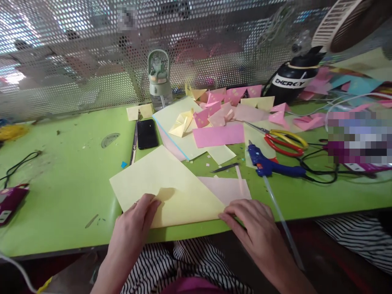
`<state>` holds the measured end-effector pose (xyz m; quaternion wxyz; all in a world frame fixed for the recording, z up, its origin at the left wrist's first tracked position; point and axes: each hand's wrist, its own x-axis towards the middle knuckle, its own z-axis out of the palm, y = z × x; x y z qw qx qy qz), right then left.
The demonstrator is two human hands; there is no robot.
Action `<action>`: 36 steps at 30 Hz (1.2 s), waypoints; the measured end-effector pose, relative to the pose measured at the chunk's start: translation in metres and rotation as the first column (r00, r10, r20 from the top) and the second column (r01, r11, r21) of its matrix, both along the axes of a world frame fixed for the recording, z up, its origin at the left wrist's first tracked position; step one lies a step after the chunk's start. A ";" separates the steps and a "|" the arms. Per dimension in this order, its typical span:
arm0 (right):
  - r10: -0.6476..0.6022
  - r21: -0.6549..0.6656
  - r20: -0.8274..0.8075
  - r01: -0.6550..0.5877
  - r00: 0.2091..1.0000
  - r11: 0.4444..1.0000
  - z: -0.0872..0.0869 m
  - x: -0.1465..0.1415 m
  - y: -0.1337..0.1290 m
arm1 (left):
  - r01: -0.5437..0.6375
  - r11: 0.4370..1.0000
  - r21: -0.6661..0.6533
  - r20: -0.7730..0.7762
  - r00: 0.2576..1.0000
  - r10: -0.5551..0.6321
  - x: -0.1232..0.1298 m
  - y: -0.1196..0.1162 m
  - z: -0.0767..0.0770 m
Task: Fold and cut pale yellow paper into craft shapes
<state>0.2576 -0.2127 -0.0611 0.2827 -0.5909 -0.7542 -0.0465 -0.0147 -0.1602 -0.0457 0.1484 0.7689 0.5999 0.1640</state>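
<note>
A large sheet of pale yellow paper (165, 183) lies at the front edge of the green table. My left hand (134, 222) is closed on its lower left part, fingers bent and thumb against the sheet. At the right corner, my right hand (254, 228) pinches the same sheet between thumb and fingers. A pale pink paper (226, 188) lies partly under it on the right. Just beyond are black tweezers (225, 168) and a blue glue gun (269, 165) with a long clear glue stick (281, 220) hanging past the table edge.
Red-and-yellow-handled scissors (286, 143), a phone (147, 134), a pink paper strip (219, 135) and several folded papers lie farther back. A green-lidded bottle (159, 81) and a black bottle (290, 81) stand by the perforated screen (92, 53). Cables run along the right.
</note>
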 end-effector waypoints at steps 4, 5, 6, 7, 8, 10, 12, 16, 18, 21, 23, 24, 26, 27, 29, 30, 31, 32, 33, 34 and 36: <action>-0.054 0.035 0.022 0.053 0.998 0.998 0.000 0.000 -0.003 | -0.043 0.999 -0.022 -0.054 0.998 0.042 0.007 0.013 0.004; -0.062 0.030 0.028 0.062 0.998 0.998 -0.001 -0.001 -0.003 | -0.036 0.998 -0.046 -0.039 0.999 0.034 0.004 0.016 0.005; -0.070 0.022 0.034 0.069 0.997 0.997 -0.001 -0.002 -0.003 | -0.022 0.997 -0.076 -0.013 1.000 0.021 -0.001 0.017 0.007; -0.078 0.018 0.038 0.077 0.996 0.997 -0.002 -0.003 -0.002 | -0.001 0.995 -0.105 0.019 1.000 0.003 -0.008 0.017 0.009; -0.084 0.017 0.041 0.083 0.996 0.996 -0.003 -0.003 -0.002 | 0.025 0.991 -0.130 0.053 0.998 -0.018 -0.016 0.017 0.010; -0.089 0.027 0.042 0.088 0.995 0.996 -0.006 -0.004 -0.002 | 0.067 0.986 -0.152 0.101 0.994 -0.052 -0.030 0.013 0.011; -0.089 0.038 0.037 0.087 0.995 0.995 -0.009 -0.003 -0.001 | 0.071 0.982 -0.174 0.122 0.991 -0.050 -0.038 0.008 0.010; -0.073 0.056 0.038 0.071 0.997 0.996 -0.011 -0.001 -0.002 | 0.014 0.977 -0.211 0.145 0.989 0.017 -0.036 0.001 0.008; -0.069 0.065 0.045 0.066 0.997 0.996 -0.010 0.000 -0.003 | -0.008 0.981 -0.196 0.126 0.991 0.033 -0.033 -0.001 0.007; -0.075 0.083 0.052 0.070 0.996 0.994 -0.010 0.000 -0.003 | -0.029 0.988 -0.151 0.060 0.997 0.038 -0.030 -0.002 0.005; -0.081 0.093 0.051 0.077 0.995 0.993 -0.011 0.000 -0.002 | -0.034 0.992 -0.119 0.029 0.999 0.037 -0.030 -0.004 0.003; -0.085 0.095 0.048 0.080 0.995 0.992 -0.012 0.001 -0.001 | -0.033 0.994 -0.108 0.018 0.999 0.035 -0.029 -0.004 0.002; -0.092 0.099 0.044 0.087 0.995 0.991 -0.013 0.001 0.000 | -0.043 0.993 -0.107 0.003 0.999 0.044 -0.028 -0.004 0.001; -0.094 0.097 0.043 0.090 0.995 0.991 -0.013 0.002 0.001 | -0.057 0.992 -0.117 -0.005 0.998 0.057 -0.027 -0.003 0.000; -0.100 0.101 0.039 0.096 0.994 0.990 -0.013 0.002 0.002 | -0.085 0.985 -0.149 -0.023 0.996 0.083 -0.025 -0.001 0.000; -0.104 0.103 0.038 0.100 0.994 0.990 -0.013 0.002 0.002 | -0.096 0.982 -0.166 -0.030 0.995 0.092 -0.024 0.000 0.001; -0.109 0.106 0.037 0.104 0.993 0.989 -0.013 0.002 0.003 | -0.100 0.979 -0.177 -0.035 0.995 0.096 -0.024 0.001 0.001; -0.114 0.108 0.038 0.110 0.993 0.988 -0.013 0.002 0.003 | -0.101 0.978 -0.181 -0.038 0.995 0.095 -0.023 0.001 0.001; -0.120 0.111 0.038 0.115 0.992 0.987 -0.013 0.002 0.003 | -0.099 0.978 -0.183 -0.040 0.995 0.094 -0.023 0.002 0.001; -0.125 0.112 0.040 0.120 0.991 0.987 -0.013 0.002 0.004 | -0.099 0.978 -0.182 -0.039 0.995 0.093 -0.023 0.002 0.001; -0.133 0.106 0.038 0.128 0.990 0.986 -0.013 0.001 0.005 | -0.106 0.980 -0.171 -0.035 0.994 0.101 -0.021 0.001 0.001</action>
